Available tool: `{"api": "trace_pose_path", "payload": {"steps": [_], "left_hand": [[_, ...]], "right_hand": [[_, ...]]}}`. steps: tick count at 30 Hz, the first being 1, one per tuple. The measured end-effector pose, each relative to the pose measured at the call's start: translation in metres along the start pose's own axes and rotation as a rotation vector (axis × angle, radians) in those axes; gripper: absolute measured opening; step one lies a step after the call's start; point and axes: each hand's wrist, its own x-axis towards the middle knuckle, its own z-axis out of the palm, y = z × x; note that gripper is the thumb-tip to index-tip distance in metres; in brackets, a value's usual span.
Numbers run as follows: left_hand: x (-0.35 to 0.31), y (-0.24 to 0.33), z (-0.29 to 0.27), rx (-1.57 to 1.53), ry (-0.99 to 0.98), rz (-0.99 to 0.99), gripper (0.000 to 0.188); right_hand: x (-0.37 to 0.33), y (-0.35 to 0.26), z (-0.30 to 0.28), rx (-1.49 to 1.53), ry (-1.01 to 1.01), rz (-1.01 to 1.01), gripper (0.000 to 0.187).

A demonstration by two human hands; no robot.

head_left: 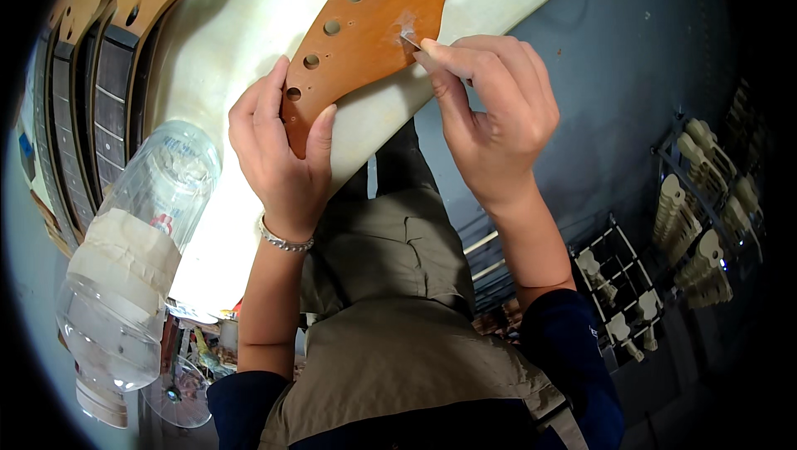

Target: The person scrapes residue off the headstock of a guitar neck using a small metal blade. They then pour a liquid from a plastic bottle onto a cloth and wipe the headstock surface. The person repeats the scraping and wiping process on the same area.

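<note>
An orange-brown guitar headstock [361, 51] lies face-flat over the pale worktop, its row of several round holes along the left side. My left hand [281, 155] is closed round its near end, fingers on one edge and thumb on the other. Near the right edge of the wood is a whitish, scuffed patch [407, 25]. My right hand [502, 110] pinches a small thin blade-like piece [409, 40] between thumb and fingertips, its tip at that patch. The fingers hide most of the piece, so its exact kind is unclear.
Several guitar necks with dark fretboards [114, 101] stand at the left. Beside them is a clear plastic bottle [170, 172] with a paper wrap. The white worktop's edge [531, 14] runs diagonally; racks of pale headstock-shaped parts [671, 201] stand at the right.
</note>
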Motion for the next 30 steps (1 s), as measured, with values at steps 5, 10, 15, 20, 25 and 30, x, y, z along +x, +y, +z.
{"api": "trace_pose_path", "payload": {"steps": [5, 10, 15, 20, 25, 30], "left_hand": [[0.001, 0.001, -0.001, 0.013, -0.015, 0.006, 0.057], [0.002, 0.001, -0.001, -0.008, -0.006, 0.003, 0.057], [0.002, 0.002, 0.000, 0.006, -0.003, 0.011, 0.058], [0.001, 0.000, 0.000, -0.005, 0.007, 0.014, 0.059], [0.002, 0.002, 0.001, 0.005, -0.007, 0.007, 0.059], [0.002, 0.002, 0.000, 0.002, -0.001, 0.004, 0.059]], "right_hand": [[0.007, 0.006, 0.000, -0.004, 0.032, 0.002, 0.020], [0.001, 0.002, 0.000, 0.039, 0.002, 0.024, 0.020], [0.003, 0.006, -0.002, -0.030, 0.029, -0.028, 0.021], [0.002, 0.005, -0.002, 0.009, 0.026, -0.011, 0.023], [-0.002, 0.000, -0.001, -0.023, 0.025, -0.024, 0.022], [0.001, 0.004, -0.002, 0.000, 0.040, 0.016, 0.022]]}}
